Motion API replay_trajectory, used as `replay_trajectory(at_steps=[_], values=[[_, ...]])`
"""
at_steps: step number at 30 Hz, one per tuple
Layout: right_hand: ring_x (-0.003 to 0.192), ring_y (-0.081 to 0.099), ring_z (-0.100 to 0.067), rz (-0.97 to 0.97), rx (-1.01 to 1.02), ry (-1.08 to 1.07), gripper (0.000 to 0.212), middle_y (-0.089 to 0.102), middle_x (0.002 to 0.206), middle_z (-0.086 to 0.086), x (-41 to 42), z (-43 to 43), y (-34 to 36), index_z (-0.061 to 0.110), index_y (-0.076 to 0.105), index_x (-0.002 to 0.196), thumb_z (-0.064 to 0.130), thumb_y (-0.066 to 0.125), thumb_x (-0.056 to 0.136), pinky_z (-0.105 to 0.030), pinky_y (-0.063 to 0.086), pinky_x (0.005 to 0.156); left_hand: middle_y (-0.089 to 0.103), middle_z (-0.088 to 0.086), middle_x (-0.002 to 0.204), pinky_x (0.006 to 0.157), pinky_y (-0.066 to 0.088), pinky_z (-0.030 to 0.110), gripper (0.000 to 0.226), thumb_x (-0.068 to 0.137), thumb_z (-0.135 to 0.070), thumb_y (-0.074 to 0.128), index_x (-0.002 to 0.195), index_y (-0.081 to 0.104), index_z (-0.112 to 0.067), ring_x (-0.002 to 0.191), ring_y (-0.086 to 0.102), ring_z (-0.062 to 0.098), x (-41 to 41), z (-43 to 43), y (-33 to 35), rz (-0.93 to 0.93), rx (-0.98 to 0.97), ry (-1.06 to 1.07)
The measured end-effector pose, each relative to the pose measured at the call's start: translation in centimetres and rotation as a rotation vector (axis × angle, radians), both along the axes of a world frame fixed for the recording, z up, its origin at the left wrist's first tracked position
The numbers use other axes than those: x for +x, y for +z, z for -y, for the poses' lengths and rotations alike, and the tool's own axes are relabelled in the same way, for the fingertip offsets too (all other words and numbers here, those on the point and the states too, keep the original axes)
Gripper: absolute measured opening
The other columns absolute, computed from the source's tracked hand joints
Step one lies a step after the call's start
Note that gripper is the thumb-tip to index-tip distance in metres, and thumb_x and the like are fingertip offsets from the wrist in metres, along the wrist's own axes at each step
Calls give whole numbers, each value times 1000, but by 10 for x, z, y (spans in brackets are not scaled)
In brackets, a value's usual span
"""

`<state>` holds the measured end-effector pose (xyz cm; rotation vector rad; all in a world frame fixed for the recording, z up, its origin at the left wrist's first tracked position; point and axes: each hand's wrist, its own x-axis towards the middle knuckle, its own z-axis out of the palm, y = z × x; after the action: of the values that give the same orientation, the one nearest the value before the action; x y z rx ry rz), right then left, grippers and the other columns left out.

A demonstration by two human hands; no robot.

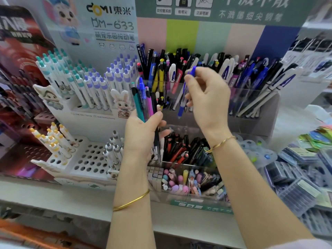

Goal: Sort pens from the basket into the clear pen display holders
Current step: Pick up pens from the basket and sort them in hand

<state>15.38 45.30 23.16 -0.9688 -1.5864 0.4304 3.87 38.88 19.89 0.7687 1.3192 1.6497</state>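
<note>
In front of the tiered clear acrylic pen display holder [251, 126], crowded with black, blue and white pens, the person's right hand [208, 97] pinches a slim clear-barrelled pen with a blue cap and blue grip [183, 97] near its cap between thumb and forefinger. The pen hangs tip-down at the top tier; whether its tip is inside cannot be told. Just beside it, the left hand [142, 133] curls round an upright bunch of teal, blue, pink and black pens [143, 101]. A white perforated pen rack [89, 159] stands further left.
</note>
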Motion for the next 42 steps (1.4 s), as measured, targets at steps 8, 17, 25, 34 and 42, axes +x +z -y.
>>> replay_trajectory(at_steps=[8,17,25,34,42], values=[[74,61,-25,374,-104,-115,27,58,81,-4,-20,-3,-33,6,45,105,14,66,89,-40,53,66,62,8,84,57,59,27,13,91,-3,61,100,56,-11,63,66,8,2,1,0,71,-1,-12],[82,60,-26,404,-199,-89,13,65,90,-10,-24,-4,-46,4,60,98,-1,52,90,-44,53,75,67,11,88,62,61,30,16,91,-4,62,105,56,-7,70,72,15,-1,3,-2,70,-4,1],[84,64,-27,211,-211,-66,21,64,92,-9,-9,-8,-38,3,63,103,-4,47,91,-44,56,74,69,10,86,64,61,30,10,93,-3,59,97,55,-12,73,73,15,6,0,0,31,15,-38],[77,68,-14,36,-330,61,10,64,81,7,1,9,-26,14,65,95,15,55,95,-31,59,67,71,8,90,63,59,27,12,90,-4,63,99,58,-11,74,73,12,13,-6,1,-93,-9,-56],[73,62,-13,-145,-248,12,18,63,84,2,4,5,-20,8,65,104,22,63,91,-24,53,62,72,2,87,78,59,30,8,93,-8,59,94,59,-15,83,72,12,11,-7,-2,-171,-32,-15]])
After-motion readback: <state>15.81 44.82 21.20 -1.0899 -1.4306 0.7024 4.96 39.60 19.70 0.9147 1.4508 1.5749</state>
